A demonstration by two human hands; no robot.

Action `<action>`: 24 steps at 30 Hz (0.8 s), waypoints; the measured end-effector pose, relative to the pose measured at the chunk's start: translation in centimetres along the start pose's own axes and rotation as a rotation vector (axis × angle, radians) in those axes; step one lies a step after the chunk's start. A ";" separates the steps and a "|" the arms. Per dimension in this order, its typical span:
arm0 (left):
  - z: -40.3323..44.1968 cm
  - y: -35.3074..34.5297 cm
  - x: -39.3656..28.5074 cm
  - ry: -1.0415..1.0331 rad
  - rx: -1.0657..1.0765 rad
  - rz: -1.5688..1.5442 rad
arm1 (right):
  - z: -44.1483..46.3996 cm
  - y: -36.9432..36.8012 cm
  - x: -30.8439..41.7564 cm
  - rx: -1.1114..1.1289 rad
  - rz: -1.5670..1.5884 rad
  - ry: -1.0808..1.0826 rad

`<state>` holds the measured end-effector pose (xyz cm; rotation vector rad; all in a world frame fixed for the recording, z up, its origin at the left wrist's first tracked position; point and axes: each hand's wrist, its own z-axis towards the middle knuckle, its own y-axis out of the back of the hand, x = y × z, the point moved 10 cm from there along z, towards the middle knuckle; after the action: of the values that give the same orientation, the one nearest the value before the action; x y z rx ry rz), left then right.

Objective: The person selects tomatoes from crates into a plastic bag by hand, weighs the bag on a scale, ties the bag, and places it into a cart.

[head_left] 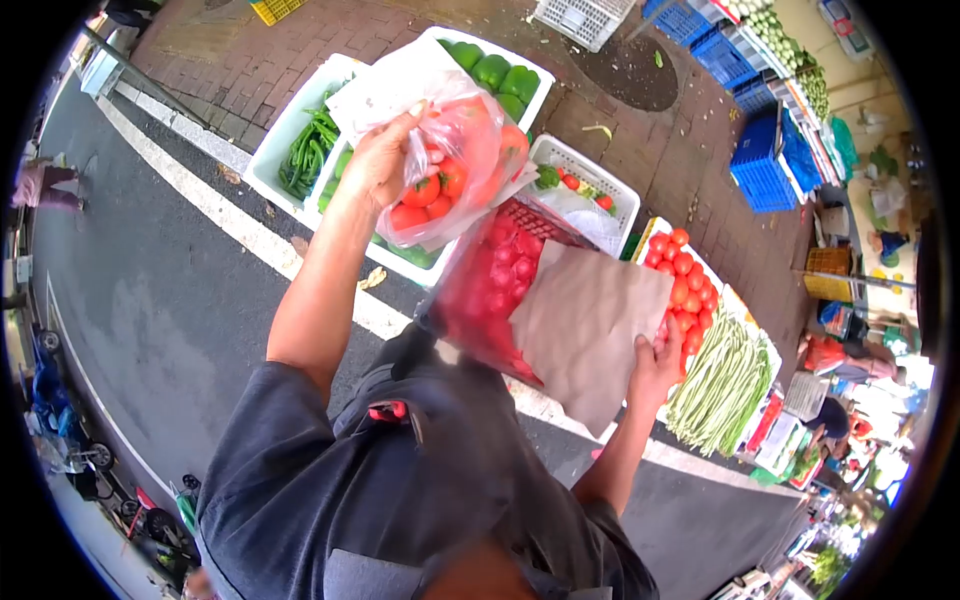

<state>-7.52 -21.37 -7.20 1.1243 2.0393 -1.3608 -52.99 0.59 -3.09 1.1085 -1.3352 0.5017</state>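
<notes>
My left hand [382, 160] is closed on the top of a clear plastic bag [452, 135] with red tomatoes [428, 195] inside. The bag hangs over white crates of green peppers [490, 72]. My right hand [655, 368] grips the right edge of a brown paper sheet [595, 320], thumb on top; its other fingers are partly hidden. Beneath the sheet, at its left, is a red crate [545, 222] with round red produce [510, 265], partly covered. Loose tomatoes [685, 285] lie in a tray just beyond my right hand.
Long green beans [722, 385] lie right of the tomatoes. A white basket [625, 195] with a few vegetables stands behind the red crate. Green chillies [308, 150] fill a crate at left. Blue crates [765, 160] stand on the brick pavement. A white road line [215, 205] runs beneath.
</notes>
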 end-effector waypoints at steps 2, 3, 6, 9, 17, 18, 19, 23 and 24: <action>1.0 -0.3 0.4 -0.021 0.043 -0.044 | -0.8 0.3 1.5 -0.011 0.017 0.028; 1.5 -1.1 0.2 -0.029 0.071 -0.059 | -1.0 0.0 2.1 -0.015 0.115 0.060; 1.9 -2.0 -0.4 -0.043 0.074 -0.215 | -0.8 1.1 -1.2 -0.019 0.181 0.039; 1.0 -1.9 -1.1 -0.086 0.128 -0.406 | -1.0 1.4 -1.9 -0.008 0.197 0.115; -0.4 -1.8 -1.8 -0.132 0.170 -0.304 | -1.4 -0.4 -3.9 0.032 0.210 -0.047; -0.5 -1.3 -2.7 -0.176 0.113 -0.315 | -1.4 -0.3 -4.1 0.030 0.186 -0.042; -0.9 -1.6 -3.2 -0.215 0.113 -0.355 | -1.5 -0.2 -4.2 0.029 0.160 -0.040; -2.6 -3.5 -4.5 -0.360 0.119 -0.355 | -1.8 -0.2 -3.8 -0.012 0.138 -0.041; -2.8 -4.3 -4.3 -0.369 0.213 -0.395 | -1.7 -0.5 -3.8 -0.011 0.166 -0.055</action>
<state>-8.34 -21.32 -0.58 0.5000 1.9324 -1.8542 -52.60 2.97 -6.51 1.0137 -1.4846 0.5882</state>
